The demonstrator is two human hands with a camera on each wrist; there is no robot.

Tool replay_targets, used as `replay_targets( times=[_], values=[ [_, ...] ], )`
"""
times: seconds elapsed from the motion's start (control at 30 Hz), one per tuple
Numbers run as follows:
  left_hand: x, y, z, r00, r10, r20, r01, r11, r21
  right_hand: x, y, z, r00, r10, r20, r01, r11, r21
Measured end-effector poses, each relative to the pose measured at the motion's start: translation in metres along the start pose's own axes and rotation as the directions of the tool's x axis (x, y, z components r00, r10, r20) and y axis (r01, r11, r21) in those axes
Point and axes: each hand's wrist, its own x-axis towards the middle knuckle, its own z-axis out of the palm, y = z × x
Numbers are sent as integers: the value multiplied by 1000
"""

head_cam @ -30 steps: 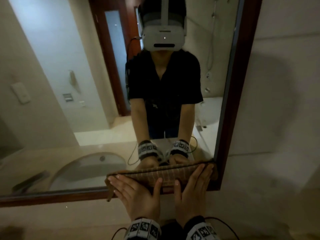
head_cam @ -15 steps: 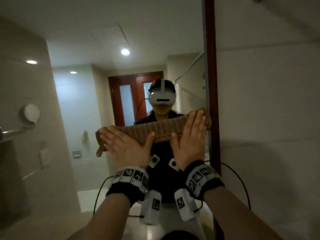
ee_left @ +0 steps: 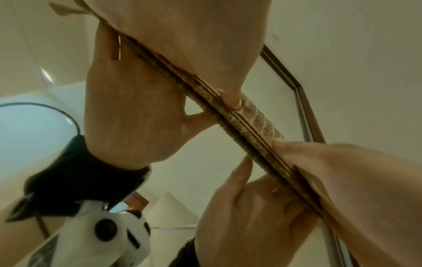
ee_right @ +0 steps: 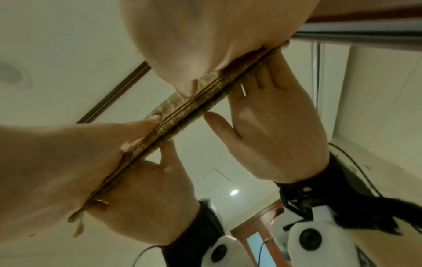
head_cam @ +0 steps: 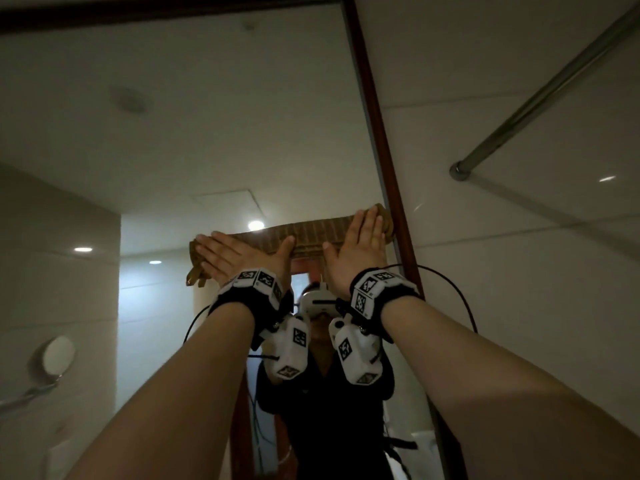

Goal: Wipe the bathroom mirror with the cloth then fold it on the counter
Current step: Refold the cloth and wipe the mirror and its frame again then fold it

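- Your left hand (head_cam: 235,256) lies flat on the left end of the cloth (head_cam: 311,233), fingers straight and spread, pressing it against the mirror (head_cam: 207,116).
- Your right hand (head_cam: 356,251) lies flat on the right end, fingers straight and close together; neither grip is curled round the cloth.
- The cloth is a brown ribbed strip, folded long and narrow, stretched level between your hands high up on the glass.
- Its right end touches the dark wooden frame (head_cam: 381,133) on the mirror's right side.
- A loose corner of the cloth hangs down below your left hand.
- Above the cloth there is bare glass up to the frame's top edge; to the left the glass runs on well past your left hand.
- In the left wrist view the cloth (ee_left: 239,117) shows as stacked layers squeezed between your palms and their reflections.
- A metal rod (head_cam: 554,84) meets the wall (head_cam: 519,271) right of the frame.
- The wristbands (head_cam: 377,292) carry black-and-white square marker patterns; no readable writing shows.
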Motion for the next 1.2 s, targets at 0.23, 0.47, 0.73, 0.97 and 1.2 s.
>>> replay_targets(
  times=[0.23, 0.47, 0.73, 0.97, 1.2],
  values=[
    [34, 16, -9, 997, 74, -27, -72, 996, 52, 26, -14, 4, 993, -7, -122, 6, 1000, -13],
    [19, -9, -4, 982, 184, -35, -180, 979, 97, 8, -2, 11, 993, -59, -98, 54, 997, -55],
    [-47, -76, 18, 991, 134, -29, -131, 987, 96, -69, 19, 58, 988, -61, -138, 54, 997, -57],
    [-83, -117, 16, 993, 103, 53, -110, 983, 146, -118, 26, 81, 995, -9, -101, 3, 998, -62],
    [-37, -83, 9, 995, 95, -17, -92, 987, 133, -65, 7, 45, 996, -85, -23, 82, 992, -91]
  ],
)
